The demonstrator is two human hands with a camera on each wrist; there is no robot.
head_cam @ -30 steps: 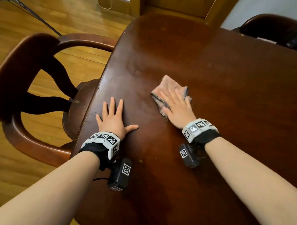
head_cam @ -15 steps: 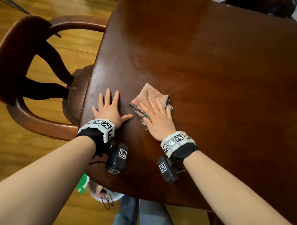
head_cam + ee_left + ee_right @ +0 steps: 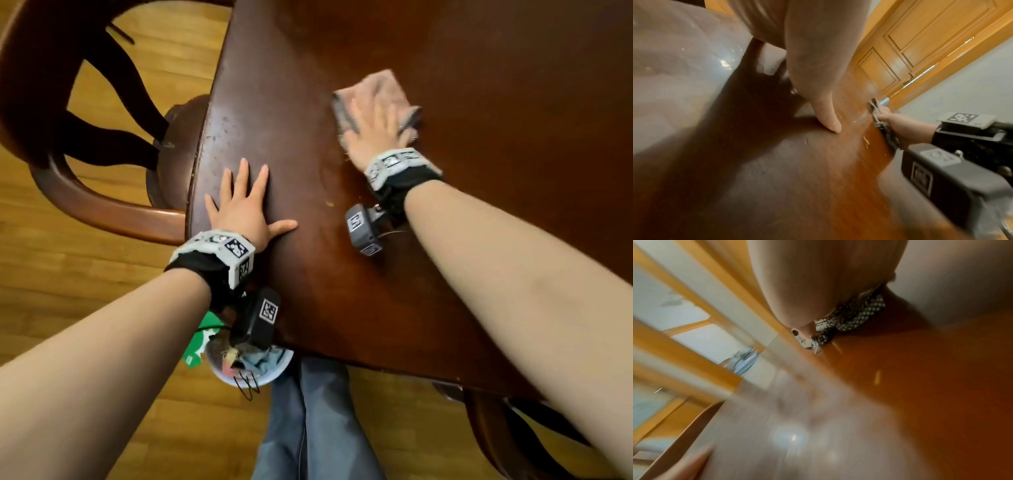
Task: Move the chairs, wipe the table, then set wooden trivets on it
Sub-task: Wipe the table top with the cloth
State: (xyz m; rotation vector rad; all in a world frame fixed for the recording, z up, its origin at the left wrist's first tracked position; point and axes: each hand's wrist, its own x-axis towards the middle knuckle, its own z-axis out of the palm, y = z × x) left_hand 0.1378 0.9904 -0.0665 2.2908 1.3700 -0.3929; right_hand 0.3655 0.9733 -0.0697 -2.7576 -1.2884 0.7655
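Observation:
A dark brown wooden table (image 3: 445, 257) fills the head view. My right hand (image 3: 376, 126) lies flat with straight fingers on a folded pink cloth (image 3: 373, 89) and presses it to the tabletop. The cloth's dotted grey edge (image 3: 849, 316) shows under the palm in the blurred right wrist view, and again beside the right hand (image 3: 902, 128) in the left wrist view. My left hand (image 3: 239, 205) rests flat near the table's left edge, fingers spread, thumb (image 3: 824, 116) pressed on the wood. No trivets are in view.
A dark wooden armchair (image 3: 68, 137) stands at the table's left edge, its seat tucked partly under. A small bin (image 3: 246, 363) with scraps sits on the wooden floor by my legs. Another chair's frame (image 3: 496, 428) shows at lower right. A panelled wooden door (image 3: 920, 48) stands beyond the table.
My right hand slid the cloth toward my left hand, then away to the right and farther up the table. The left hand stayed planted. The head view tipped downward.

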